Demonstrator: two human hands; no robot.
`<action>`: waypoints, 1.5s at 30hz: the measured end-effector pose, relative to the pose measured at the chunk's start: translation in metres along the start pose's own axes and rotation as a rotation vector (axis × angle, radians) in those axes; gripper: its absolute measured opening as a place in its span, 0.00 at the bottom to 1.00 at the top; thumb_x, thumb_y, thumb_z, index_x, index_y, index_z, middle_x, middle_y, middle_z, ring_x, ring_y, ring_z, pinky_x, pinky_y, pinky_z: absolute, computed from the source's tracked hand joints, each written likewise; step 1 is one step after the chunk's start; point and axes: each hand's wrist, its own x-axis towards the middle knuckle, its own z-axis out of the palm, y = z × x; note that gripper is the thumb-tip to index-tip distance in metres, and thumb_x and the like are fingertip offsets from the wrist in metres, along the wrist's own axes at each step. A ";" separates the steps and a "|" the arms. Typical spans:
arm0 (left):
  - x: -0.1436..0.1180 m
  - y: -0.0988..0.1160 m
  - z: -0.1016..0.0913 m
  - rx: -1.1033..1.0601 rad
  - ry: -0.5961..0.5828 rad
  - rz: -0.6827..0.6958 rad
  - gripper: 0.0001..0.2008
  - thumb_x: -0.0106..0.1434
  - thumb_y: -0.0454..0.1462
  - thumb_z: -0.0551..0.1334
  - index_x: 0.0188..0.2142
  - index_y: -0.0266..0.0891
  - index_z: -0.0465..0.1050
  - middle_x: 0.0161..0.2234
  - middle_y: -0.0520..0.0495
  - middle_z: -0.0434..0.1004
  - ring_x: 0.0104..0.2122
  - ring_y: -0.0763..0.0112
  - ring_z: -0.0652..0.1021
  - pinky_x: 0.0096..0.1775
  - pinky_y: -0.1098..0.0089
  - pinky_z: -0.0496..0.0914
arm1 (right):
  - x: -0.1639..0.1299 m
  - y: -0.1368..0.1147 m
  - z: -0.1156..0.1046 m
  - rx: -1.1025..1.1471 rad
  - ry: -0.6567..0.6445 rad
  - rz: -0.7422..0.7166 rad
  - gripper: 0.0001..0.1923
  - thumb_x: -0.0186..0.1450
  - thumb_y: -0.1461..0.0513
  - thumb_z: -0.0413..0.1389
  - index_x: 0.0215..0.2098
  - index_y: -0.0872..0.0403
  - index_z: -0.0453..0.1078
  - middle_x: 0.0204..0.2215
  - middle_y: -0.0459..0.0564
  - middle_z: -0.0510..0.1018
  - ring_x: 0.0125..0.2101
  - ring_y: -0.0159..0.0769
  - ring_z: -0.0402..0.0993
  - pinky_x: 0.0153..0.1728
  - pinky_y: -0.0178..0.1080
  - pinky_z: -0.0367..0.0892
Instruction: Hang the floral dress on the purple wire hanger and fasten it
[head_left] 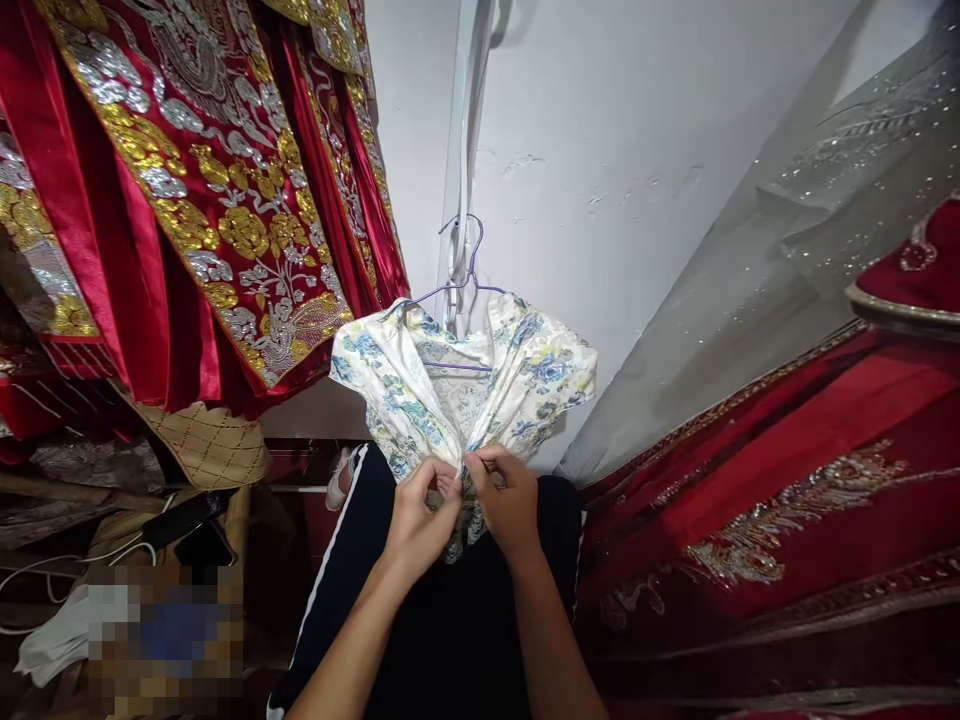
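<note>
A white short-sleeved blouse [551,365] with blue and yellow flowers hangs on a thin purple hanger [471,284] in front of me. Its neckline falls open in a V, and the two front edges come together low down. My left hand [427,500] pinches the left front edge. Close beside it, my right hand [504,495] pinches the right front edge, the fingertips of both hands almost touching. Any button between the fingers is too small to make out. The blouse's lower part is mostly hidden behind my hands.
Red garments with gold and silver embroidery [244,230] hang at the left. To the right are a sparkly sheer white fabric [720,290] and red beaded garments [787,500]. A white wall [600,120] stands behind. Lower left, cables and a dark phone-like object [187,515] lie on a wooden stand.
</note>
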 end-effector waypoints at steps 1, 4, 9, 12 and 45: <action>0.000 0.000 0.000 -0.003 -0.002 0.000 0.06 0.69 0.39 0.58 0.35 0.40 0.69 0.31 0.51 0.71 0.33 0.71 0.73 0.36 0.72 0.67 | 0.002 0.000 -0.001 -0.011 0.010 -0.020 0.09 0.67 0.60 0.59 0.29 0.52 0.71 0.25 0.44 0.72 0.28 0.33 0.69 0.33 0.37 0.64; -0.001 0.001 0.001 -0.012 -0.006 0.000 0.05 0.68 0.38 0.58 0.35 0.40 0.69 0.31 0.51 0.71 0.32 0.72 0.72 0.37 0.72 0.67 | 0.008 0.000 -0.001 -0.034 0.027 -0.055 0.09 0.68 0.60 0.58 0.29 0.52 0.71 0.26 0.44 0.72 0.28 0.34 0.69 0.33 0.38 0.64; -0.003 0.000 -0.002 -0.002 0.001 0.009 0.05 0.68 0.37 0.57 0.35 0.40 0.69 0.31 0.51 0.70 0.33 0.71 0.72 0.38 0.72 0.67 | 0.021 -0.001 0.001 -0.068 0.022 -0.075 0.10 0.68 0.60 0.57 0.28 0.52 0.71 0.26 0.45 0.72 0.29 0.35 0.69 0.33 0.38 0.63; -0.004 0.000 -0.004 -0.001 0.007 -0.001 0.05 0.68 0.37 0.58 0.35 0.40 0.68 0.31 0.51 0.70 0.32 0.71 0.72 0.37 0.72 0.67 | 0.032 -0.002 0.002 -0.070 0.039 -0.099 0.10 0.68 0.60 0.57 0.28 0.52 0.71 0.26 0.46 0.73 0.29 0.35 0.69 0.32 0.38 0.63; -0.026 -0.007 0.002 -0.043 -0.068 -0.023 0.07 0.67 0.37 0.57 0.32 0.40 0.66 0.28 0.51 0.66 0.29 0.71 0.69 0.32 0.71 0.65 | 0.191 -0.033 -0.004 -0.183 0.176 -0.479 0.11 0.67 0.58 0.58 0.27 0.53 0.70 0.25 0.45 0.69 0.25 0.31 0.62 0.28 0.37 0.58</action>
